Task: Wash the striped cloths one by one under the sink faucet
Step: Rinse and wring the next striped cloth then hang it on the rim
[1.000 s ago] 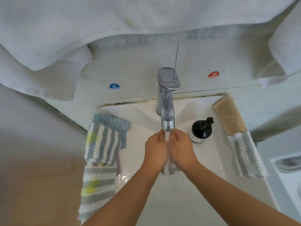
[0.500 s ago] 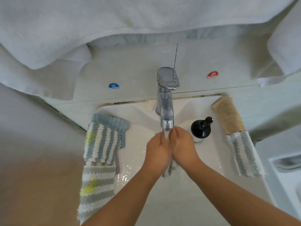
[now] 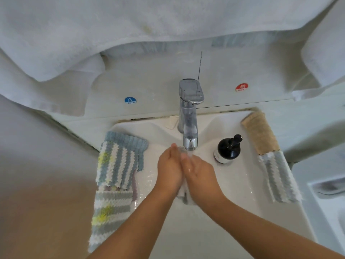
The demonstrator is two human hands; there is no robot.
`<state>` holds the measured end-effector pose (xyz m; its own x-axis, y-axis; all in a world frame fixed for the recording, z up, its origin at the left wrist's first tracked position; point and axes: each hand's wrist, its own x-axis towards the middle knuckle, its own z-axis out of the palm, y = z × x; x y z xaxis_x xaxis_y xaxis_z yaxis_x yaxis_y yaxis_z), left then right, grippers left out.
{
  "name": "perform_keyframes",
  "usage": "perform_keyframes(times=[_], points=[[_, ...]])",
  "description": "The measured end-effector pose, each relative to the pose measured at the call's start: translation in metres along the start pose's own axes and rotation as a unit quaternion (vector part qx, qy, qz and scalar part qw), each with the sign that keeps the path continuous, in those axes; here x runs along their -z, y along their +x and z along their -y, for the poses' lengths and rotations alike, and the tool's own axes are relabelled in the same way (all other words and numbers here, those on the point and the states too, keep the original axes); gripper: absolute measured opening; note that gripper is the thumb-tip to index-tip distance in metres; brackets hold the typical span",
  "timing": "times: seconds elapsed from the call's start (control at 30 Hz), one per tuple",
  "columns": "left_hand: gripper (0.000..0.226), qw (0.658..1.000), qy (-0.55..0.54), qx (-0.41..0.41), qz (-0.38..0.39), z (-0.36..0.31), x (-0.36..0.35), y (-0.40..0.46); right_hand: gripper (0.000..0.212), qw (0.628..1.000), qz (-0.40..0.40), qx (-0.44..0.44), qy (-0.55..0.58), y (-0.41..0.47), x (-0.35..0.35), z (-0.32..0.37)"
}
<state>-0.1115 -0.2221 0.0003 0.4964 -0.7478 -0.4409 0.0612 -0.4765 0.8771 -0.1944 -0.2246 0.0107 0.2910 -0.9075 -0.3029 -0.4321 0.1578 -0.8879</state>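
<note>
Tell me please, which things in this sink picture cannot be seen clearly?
- Cloth being washed, head view: mostly hidden between the left hand and the right hand; its stripes cannot be judged.
- Label on the black pump bottle: too small to read.
- Object at the right edge: blurred and cut off.
- Lower striped cloth: partly covered by the upper striped cloth.

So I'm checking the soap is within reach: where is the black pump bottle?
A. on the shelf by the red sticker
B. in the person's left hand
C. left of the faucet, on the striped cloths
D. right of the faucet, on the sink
D: the pump bottle stands on the sink right of the faucet, untouched by either hand.
</note>
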Motion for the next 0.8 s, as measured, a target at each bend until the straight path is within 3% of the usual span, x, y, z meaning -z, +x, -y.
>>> perform_keyframes(times=[0.13, 0.27, 0.43, 0.57, 0.73, 0.8], points=[[0.046, 0.999, 0.032, 0.021, 0.038, 0.005, -0.010, -0.014, 0.039, 0.995, -0.063, 0.023, -0.078, 0.025, 0.014, 0.003], [0.048, 1.000, 0.006, 0.002, -0.017, -0.001, 0.001, 0.001, 0.042, 0.999, 0.034, -0.025, -0.018, 0.001, 0.001, 0.003], [0.043, 0.998, 0.053, -0.029, 0.032, 0.005, -0.006, -0.013, 0.039, 0.995, -0.034, 0.007, -0.089, 0.024, 0.013, -0.002], [0.047, 1.000, 0.021, -0.019, -0.008, 0.002, 0.000, -0.003, 0.047, 0.999, 0.025, -0.034, -0.025, 0.003, 0.002, 0.002], [0.046, 0.996, 0.052, 0.039, 0.064, 0.006, -0.009, -0.015, 0.036, 0.995, -0.059, 0.017, -0.083, 0.022, 0.011, -0.003], [0.048, 0.997, 0.054, 0.028, 0.056, 0.007, -0.006, -0.014, 0.036, 0.999, -0.031, 0.008, -0.037, 0.014, 0.008, -0.003]])
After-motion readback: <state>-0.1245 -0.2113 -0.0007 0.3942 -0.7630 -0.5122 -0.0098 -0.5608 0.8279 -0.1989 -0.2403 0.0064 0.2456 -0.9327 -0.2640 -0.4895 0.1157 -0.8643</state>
